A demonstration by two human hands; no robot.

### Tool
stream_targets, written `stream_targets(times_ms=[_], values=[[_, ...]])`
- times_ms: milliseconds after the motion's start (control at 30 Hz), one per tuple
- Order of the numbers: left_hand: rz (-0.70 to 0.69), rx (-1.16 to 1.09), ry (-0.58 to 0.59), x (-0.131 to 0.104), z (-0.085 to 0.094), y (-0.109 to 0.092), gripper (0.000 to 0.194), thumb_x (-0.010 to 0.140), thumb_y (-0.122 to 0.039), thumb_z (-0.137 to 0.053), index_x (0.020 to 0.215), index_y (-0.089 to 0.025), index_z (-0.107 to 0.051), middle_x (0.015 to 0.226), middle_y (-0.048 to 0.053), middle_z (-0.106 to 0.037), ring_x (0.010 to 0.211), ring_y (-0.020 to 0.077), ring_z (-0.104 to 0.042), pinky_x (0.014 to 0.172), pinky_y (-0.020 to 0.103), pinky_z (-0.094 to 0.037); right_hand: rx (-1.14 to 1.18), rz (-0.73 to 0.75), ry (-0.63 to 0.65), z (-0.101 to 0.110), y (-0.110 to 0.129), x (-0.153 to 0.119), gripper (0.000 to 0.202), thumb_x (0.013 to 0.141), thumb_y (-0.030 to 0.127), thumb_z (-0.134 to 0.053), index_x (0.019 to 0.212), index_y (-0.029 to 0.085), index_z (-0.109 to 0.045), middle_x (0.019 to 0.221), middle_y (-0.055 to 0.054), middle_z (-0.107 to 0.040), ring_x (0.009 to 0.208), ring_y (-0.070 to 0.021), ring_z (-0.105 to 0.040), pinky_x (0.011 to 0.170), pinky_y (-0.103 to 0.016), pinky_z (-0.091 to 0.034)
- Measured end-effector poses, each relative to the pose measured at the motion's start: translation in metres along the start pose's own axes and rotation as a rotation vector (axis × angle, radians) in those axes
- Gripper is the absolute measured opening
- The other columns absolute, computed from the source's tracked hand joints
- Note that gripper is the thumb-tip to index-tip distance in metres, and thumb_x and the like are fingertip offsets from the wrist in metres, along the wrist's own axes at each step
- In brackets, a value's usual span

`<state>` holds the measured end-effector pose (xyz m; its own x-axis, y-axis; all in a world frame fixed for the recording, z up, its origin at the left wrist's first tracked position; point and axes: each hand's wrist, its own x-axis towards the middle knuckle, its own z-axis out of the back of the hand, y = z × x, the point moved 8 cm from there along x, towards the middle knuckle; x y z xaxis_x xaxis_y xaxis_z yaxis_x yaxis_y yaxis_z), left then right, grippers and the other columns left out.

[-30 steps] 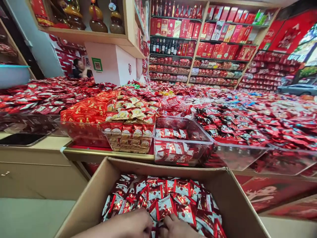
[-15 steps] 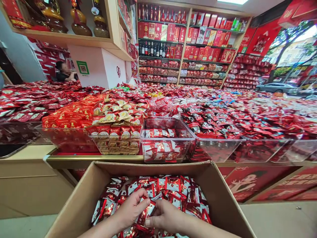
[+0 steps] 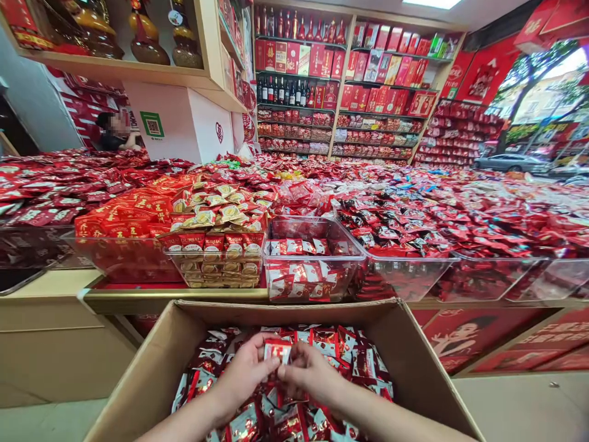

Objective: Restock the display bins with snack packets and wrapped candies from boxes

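Over a large open cardboard box (image 3: pixel 126 380), both of my hands meet at a small red and white wrapped candy packet (image 3: pixel 277 350). My left hand (image 3: pixel 246 371) holds the packet's left side, thumb in front and fingers behind. With bent fingers, my right hand (image 3: pixel 313 373) grips it from the right; those fingers hide part of it. Whether further packets are stacked behind it, I cannot tell. Loose packets of the same kind (image 3: pixel 246 423) fill the box beneath my hands. Just beyond the box, a clear plastic bin (image 3: pixel 313 261) contains similar packets in rows, its upper part unfilled.
A bin of gold durian packets (image 3: pixel 221 264) and one of red packets (image 3: pixel 129 245) stand to the left on the counter. Bins of dark red packets (image 3: pixel 405 239) line the right. Shelves with bottles and boxes (image 3: pixel 299 58) rise behind. A person (image 3: pixel 115 132) is at the far left.
Both hands have risen slightly, away from the front of the box, keeping together at a packet. The held packet now sits higher and more level between the fingers.
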<state>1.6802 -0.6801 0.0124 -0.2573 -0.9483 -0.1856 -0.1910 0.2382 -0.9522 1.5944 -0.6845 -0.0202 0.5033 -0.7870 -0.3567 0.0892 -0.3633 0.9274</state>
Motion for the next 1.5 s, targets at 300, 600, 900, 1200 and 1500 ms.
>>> stream_targets(times_ms=[300,600,900,1200,1500], values=[[0.088,-0.343,-0.104,0.001,0.007,-0.011,0.027,0.073,-0.02,-0.053,0.1,-0.018,-0.046,0.09,0.005,-0.061,0.079,0.0154,-0.058,0.074,0.031,-0.042,0.178,0.109,-0.044,0.012,0.023,0.007,0.045,0.052,0.039,-0.067,0.081,0.016,-0.042,0.052,0.008,-0.048,0.039,-0.0039,-0.039,0.042,-0.019,-0.032],[0.119,-0.255,-0.046,-0.002,0.002,-0.01,0.032,0.075,-0.027,-0.05,0.106,-0.019,-0.047,0.098,0.007,-0.059,0.087,0.0182,-0.055,0.077,0.033,-0.04,0.158,0.069,0.011,0.007,0.021,0.002,0.031,0.059,0.041,-0.062,0.07,0.015,-0.048,0.056,0.005,-0.048,0.043,-0.0044,-0.042,0.046,-0.019,-0.034],[0.366,-0.351,0.136,-0.009,-0.008,-0.004,0.05,0.073,-0.056,-0.034,0.104,-0.019,-0.049,0.099,0.009,-0.058,0.083,0.0209,-0.057,0.071,0.033,-0.04,-0.543,0.521,-0.093,0.018,0.071,-0.017,0.018,0.075,0.033,-0.048,0.071,0.017,-0.055,0.066,-0.002,-0.053,0.063,-0.0117,-0.047,0.059,-0.025,-0.039],[0.126,-0.191,-0.029,-0.008,0.003,-0.018,0.044,0.064,-0.01,-0.061,0.102,-0.019,-0.042,0.108,0.007,-0.052,0.085,0.0161,-0.055,0.075,0.032,-0.043,-0.52,0.545,-0.146,0.024,0.079,-0.027,0.025,0.077,0.024,-0.041,0.1,0.02,-0.05,0.092,-0.007,-0.053,0.083,-0.015,-0.05,0.07,-0.029,-0.042],[0.024,-0.042,0.016,-0.006,-0.003,-0.018,0.051,0.062,-0.01,-0.063,0.106,-0.018,-0.038,0.093,0.006,-0.057,0.083,0.0169,-0.056,0.076,0.032,-0.042,0.178,-0.012,0.02,0.007,0.025,-0.019,0.032,0.06,0.036,-0.063,0.078,0.014,-0.048,0.058,0.003,-0.052,0.048,-0.006,-0.046,0.048,-0.02,-0.037]])
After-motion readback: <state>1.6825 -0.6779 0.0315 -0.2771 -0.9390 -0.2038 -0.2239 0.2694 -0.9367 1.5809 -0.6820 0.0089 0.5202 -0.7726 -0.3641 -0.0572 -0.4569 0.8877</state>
